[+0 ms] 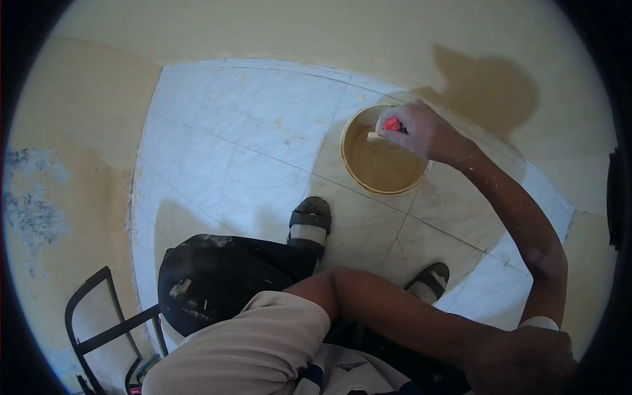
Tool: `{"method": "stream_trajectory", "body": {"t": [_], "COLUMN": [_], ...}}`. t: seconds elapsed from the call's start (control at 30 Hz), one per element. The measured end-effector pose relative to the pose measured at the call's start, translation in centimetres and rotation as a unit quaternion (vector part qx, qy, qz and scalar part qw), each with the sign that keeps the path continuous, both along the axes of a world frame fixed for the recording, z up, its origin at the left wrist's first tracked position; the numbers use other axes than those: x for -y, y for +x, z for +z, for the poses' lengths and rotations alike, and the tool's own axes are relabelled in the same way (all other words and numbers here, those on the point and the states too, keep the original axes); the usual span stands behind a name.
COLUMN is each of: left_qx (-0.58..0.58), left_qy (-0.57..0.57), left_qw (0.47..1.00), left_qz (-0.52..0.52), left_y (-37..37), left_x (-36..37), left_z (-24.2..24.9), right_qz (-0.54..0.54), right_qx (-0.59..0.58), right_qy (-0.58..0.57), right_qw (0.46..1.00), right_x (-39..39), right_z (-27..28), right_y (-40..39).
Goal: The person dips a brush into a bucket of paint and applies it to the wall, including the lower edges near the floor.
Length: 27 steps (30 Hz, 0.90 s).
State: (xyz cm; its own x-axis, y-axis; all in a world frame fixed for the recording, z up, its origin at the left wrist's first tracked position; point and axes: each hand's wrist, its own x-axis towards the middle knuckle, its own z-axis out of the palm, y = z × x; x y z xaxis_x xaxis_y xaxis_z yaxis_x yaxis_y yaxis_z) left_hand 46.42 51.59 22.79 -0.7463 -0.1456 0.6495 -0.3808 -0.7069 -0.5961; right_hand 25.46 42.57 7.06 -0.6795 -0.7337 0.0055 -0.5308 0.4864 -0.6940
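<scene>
My right hand (pixel 418 131) is closed around a red-handled tool (pixel 393 124), held over the bucket's far right side. A pale flat piece (pixel 374 136) shows just below the fingers; the tool's kind cannot be made out. Beneath it stands a round bucket (pixel 345 157) with a yellowish rim and murky tan liquid inside. My left arm crosses my body to the lower right. There my left hand (pixel 536 359) is near my right upper arm and the white sleeve edge, dark and with its fingers hard to see.
White marbled tiles (pixel 276 125) cover the floor, with tan specks on them. Beige walls (pixel 296 29) meet it behind and at both sides; the left wall has a peeling patch (pixel 36 204). A black metal frame (pixel 99 339) stands at lower left. My sandalled feet (pixel 309 224) are near the bucket.
</scene>
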Motion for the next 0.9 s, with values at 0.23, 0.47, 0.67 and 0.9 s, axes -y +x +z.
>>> {"method": "stream_trajectory", "body": {"t": [0.23,0.47,0.67,0.9], "left_qx": [-0.042,-0.042,-0.042,-0.044], "left_qy": [0.104,0.115,0.11,0.104], "left_qw": [0.983,0.986,0.988,0.99], "left_qz": [-0.146,-0.115,-0.103,-0.087], "left_y": [-0.3,0.0,0.2,0.5], "left_x": [1.1,0.2,-0.4,-0.9], "left_z": [0.7,0.7,0.6,0.5], "right_qz": [0.003,-0.01,-0.031,-0.038], "right_qx": [0.033,-0.031,-0.01,-0.055], "right_qy": [0.016,0.006,-0.008,0.006], "right_qw": [0.999,0.999,0.999,0.998], "right_x": [0.8,1.2,1.2,1.2], "right_z": [0.8,0.6,1.0,0.7], "right_y": [0.3,1.2,0.5,1.2]}}
